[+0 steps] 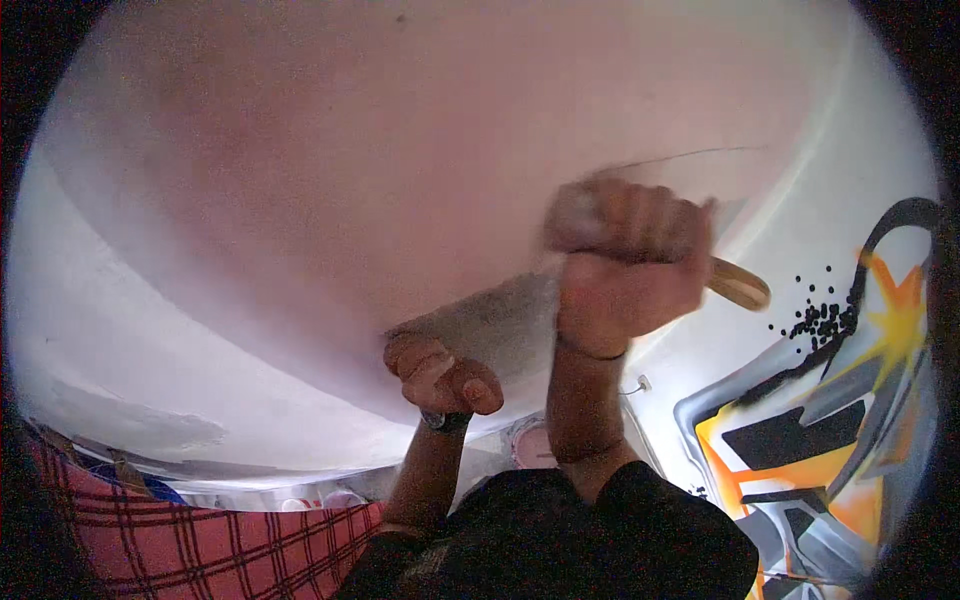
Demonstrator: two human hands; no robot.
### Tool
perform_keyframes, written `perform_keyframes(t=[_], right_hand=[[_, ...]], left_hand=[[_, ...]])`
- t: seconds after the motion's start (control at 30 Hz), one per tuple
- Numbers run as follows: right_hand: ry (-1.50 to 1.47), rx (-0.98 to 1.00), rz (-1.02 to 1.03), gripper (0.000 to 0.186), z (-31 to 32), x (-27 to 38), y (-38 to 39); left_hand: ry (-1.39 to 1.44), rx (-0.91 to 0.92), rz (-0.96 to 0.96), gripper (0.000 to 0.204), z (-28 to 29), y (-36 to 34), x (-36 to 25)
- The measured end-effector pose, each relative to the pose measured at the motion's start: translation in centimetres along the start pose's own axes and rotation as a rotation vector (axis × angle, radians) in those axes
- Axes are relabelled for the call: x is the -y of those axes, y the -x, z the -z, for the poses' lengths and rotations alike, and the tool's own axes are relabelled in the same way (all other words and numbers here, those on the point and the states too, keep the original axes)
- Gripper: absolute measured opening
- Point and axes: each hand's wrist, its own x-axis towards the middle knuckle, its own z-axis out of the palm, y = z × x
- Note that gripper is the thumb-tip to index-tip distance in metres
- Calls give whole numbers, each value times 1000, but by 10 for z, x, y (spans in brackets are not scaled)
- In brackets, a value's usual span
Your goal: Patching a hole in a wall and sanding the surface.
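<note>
Overhead, a flat plastering trowel with a grey blade [500, 325] lies along the pale pinkish ceiling [350, 150]. My right hand [630, 230], blurred by motion, is closed around its wooden handle, whose light brown end [742, 287] sticks out beyond the hand. At the other end of the blade is my left hand [440, 375], fingers curled in and thumb toward me, gripping the blade's left end. Part of the blade is hidden behind both hands. A dark band circles my left wrist.
A thin dark line [700, 154] runs across the ceiling beyond my right hand. On the right stands a wall with an orange, black and grey mural [800, 440] and a small wall fitting [643, 383]. At lower left hangs a red plaid cloth [200, 550].
</note>
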Motion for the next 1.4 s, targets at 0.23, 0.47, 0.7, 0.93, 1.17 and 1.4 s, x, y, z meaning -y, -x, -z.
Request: perform_keyframes(t=[0.23,0.47,0.7,0.93,1.17,1.4], right_hand=[[107,-152,102,47,2,-12,0],[272,-182,230,47,7,4,-10],[374,-546,117,45,-10,-17,4],[332,-178,46,46,-3,-24,15],[223,-174,-11,43,32,37,36],[367,-264,-118,39,37,73,84]], left_hand=[[-43,218,30,32,11,11,0],[-67,150,101,29,27,6,-5],[-64,240,55,32,30,15,3],[-42,200,21,23,25,9,5],[-23,237,9,28,26,7,9],[125,386,767,46,-12,2,-79]])
